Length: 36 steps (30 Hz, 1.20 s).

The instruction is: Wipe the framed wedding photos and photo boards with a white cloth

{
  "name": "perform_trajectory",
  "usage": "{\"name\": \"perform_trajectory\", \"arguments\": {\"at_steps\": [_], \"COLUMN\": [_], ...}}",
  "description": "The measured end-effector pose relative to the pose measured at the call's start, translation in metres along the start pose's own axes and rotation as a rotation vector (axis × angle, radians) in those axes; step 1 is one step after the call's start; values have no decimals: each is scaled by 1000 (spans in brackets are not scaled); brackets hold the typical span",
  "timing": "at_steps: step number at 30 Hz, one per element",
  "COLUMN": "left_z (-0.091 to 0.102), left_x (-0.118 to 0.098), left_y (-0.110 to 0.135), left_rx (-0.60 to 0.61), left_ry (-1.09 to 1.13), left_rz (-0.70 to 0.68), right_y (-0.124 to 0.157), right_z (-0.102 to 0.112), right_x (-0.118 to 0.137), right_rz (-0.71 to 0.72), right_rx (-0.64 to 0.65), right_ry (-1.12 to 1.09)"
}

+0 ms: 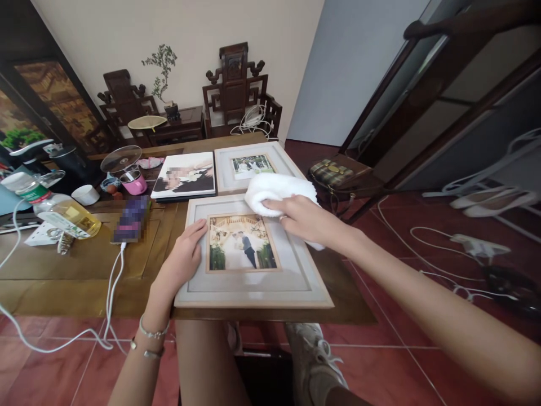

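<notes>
Cloth (281, 189) is the thing to watch: white, thick, bunched, sitting over the far right corner of the near frame (291, 282). Right hand (298, 214) is on it, so no gap there. Fingers bent into the fold, gripping the wad; the finger undersides are hidden, so can't tell how hard. A loose end of cloth shows below the wrist side, past the frame's right edge.

Near frame lies flat, face up, on the counter (84, 290), just inside the front edge, square-on to the person. Looks wider than deep, but the view is oblique, so don't trust a long axis. Its photo (243, 245) lies left of and nearer than the cloth; bulk of the frame face is on that same side of the right hand.

Left hand (186, 251) is nearer the photo's left side: fingers out straight and together, laid over the left border, touching but not clenched. Holds nothing loose. Good brace by the look of it, my read only.

Far frame (226, 169) sits right behind; the cloth overlaps it in view, contact unclear. Album (186, 175) is left of that, phone (130, 220) further left, on its cable (112, 282).
</notes>
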<state>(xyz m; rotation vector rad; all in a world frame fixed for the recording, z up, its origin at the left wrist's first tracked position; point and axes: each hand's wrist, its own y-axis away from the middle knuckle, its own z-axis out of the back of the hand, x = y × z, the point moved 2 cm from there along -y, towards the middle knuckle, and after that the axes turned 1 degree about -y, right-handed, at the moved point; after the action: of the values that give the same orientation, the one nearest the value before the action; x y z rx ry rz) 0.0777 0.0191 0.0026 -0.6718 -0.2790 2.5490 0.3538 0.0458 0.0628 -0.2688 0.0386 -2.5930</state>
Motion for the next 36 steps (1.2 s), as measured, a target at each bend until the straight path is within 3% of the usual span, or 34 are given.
{"name": "perform_trajectory", "arguments": {"at_steps": [3,9,12,16,19,24,29,33,36], "left_z": [0,-1,-2,-3,-2,2,2,0,-2], "left_x": [-2,-3,-2,-2,-3,-3,-2,-2,-2], "left_y": [0,0,0,-1,-2,-2,-1,0,0], "left_rx": [-24,-48,-53,-48,-48,-25,-34,-40,-47], "left_ry": [-2,-16,-23,-12,1,6,-4,11,16], "left_rz": [10,7,0,19,32,10,6,19,29], "right_y": [16,105,131,114,86,66,86,116,126], "right_z": [-4,-3,-6,-9,-13,-25,-30,-18,-8], "right_x": [13,54,69,100,129,160,139,98,81], "right_rz": [27,264,262,188,251,450,335,211,181], "right_rx": [44,161,155,323,417,233,241,187,152], "right_ry": [72,36,32,-38,-58,-51,-19,12,46]}}
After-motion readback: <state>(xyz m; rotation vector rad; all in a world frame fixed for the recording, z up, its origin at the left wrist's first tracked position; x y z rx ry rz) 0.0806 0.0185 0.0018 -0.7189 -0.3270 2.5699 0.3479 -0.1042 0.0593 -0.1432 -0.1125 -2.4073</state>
